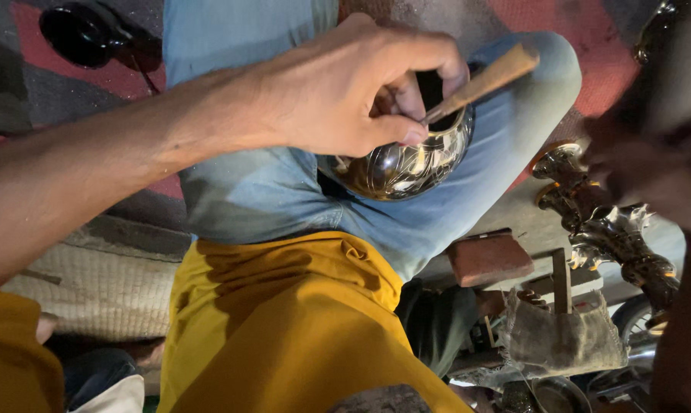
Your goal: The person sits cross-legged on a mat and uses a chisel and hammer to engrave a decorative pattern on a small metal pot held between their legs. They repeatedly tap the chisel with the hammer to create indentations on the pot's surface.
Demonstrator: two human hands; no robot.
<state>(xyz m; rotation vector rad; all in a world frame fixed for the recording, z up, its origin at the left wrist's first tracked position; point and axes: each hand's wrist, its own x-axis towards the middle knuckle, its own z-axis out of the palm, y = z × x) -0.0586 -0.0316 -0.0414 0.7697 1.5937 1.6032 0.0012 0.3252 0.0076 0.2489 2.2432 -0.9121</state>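
My left hand [338, 92] reaches in from the left and is closed around a wooden-handled tool [491, 76]. The tool's tip presses on the rim of a shiny engraved round metal vessel [407, 164] that rests on my lap, on blue jeans [269, 191]. My right hand [644, 168] is a dark blur at the right edge, just above an ornate brass piece [606, 229]. Whether it grips that piece is unclear.
A reddish brick [489, 258] and a grey cloth [563, 340] on a small wooden stand lie at the lower right. There is a woven mat [108, 287] at the left, a black round object [78, 34] at the top left, and my yellow shirt [284, 329] below.
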